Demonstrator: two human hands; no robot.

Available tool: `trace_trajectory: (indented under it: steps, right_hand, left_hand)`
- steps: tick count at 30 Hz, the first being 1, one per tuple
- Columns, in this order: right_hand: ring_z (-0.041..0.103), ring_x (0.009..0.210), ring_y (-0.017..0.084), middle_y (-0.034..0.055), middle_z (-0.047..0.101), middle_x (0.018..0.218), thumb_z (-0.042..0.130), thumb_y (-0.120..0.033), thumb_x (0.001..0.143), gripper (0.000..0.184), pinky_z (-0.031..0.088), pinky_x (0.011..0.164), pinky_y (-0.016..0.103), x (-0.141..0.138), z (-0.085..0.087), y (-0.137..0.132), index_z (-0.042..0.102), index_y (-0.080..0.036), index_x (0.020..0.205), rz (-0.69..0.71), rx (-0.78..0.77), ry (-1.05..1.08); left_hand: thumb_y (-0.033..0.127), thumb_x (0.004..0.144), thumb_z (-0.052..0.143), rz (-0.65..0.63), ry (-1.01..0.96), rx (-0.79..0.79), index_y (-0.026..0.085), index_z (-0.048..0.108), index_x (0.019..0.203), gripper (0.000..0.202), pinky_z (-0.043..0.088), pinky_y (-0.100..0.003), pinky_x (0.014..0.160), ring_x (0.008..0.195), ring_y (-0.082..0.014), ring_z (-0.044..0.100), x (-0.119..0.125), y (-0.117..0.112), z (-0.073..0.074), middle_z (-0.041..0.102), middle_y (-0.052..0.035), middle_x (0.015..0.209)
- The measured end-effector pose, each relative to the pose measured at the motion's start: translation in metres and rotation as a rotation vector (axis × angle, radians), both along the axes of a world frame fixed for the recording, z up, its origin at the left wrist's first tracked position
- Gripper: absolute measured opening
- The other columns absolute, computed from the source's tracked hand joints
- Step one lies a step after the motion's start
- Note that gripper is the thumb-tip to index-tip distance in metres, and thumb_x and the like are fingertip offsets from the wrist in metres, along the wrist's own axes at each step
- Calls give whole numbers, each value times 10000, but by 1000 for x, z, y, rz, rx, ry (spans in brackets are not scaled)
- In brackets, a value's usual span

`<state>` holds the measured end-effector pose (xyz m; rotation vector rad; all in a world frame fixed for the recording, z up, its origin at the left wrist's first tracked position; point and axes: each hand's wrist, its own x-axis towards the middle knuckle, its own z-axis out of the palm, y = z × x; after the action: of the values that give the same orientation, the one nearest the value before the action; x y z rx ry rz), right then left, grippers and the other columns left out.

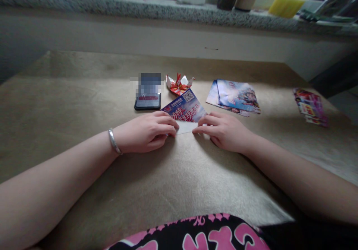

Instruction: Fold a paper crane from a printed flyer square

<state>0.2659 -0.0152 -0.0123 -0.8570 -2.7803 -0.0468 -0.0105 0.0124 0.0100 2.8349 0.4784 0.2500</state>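
A printed paper sheet [186, 110] in blue and red lies on the tan table [69, 104], its near edge folded up so the white back shows. My left hand [147, 132], a silver bangle at the wrist, pinches that folded edge from the left with curled fingers. My right hand [223, 130] presses and pinches the same edge from the right. A finished red and white folded paper figure [179, 84] sits just behind the sheet.
A dark phone [148, 95] lies left of the figure. A stack of printed leaflets [235, 97] rests to the right, more leaflets [310, 106] near the table's right edge. A stone windowsill [167, 9] at the back holds bottles, a yellow item and books.
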Motion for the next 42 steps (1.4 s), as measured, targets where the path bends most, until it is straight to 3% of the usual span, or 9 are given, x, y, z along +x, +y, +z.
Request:
trace_trajectory:
  steps: [18, 30, 36, 42]
  right_hand:
    - [537, 905, 191, 56, 653, 1054, 491, -47, 758, 412, 438, 734, 307, 1, -1, -1, 654, -230, 1088, -2, -10, -1]
    - [540, 883, 185, 52, 659, 1027, 476, -64, 785, 371, 430, 713, 297, 1, -2, -2, 660, -222, 1066, -2, 11, 20]
    - [531, 897, 192, 49, 641, 1056, 485, -134, 831, 336, 422, 732, 310, -7, -2, -3, 637, -239, 1111, 2, 13, -6]
    - [516, 908, 199, 58, 620, 1061, 488, -165, 853, 348, 411, 740, 320, -12, 0, -3, 616, -272, 1157, -3, 2, -33]
  left_hand:
    - [84, 827, 430, -67, -9, -124, 194, 650, 985, 293, 425, -368, 1026, 1161, -185, 518, -9, 9, 1, 620, -60, 1204]
    - [98, 824, 423, -50, -15, -222, 188, 653, 846, 248, 402, -369, 1037, 1166, -188, 517, -12, 13, 1, 611, -54, 1221]
    - [166, 882, 435, -15, -17, -209, 208, 596, 1096, 271, 393, -355, 1015, 1136, -183, 495, -9, 10, -4, 587, -57, 1206]
    - [209, 914, 465, -3, -3, -121, 249, 623, 1126, 267, 381, -360, 1017, 1127, -187, 483, -6, 8, -8, 582, -54, 1206]
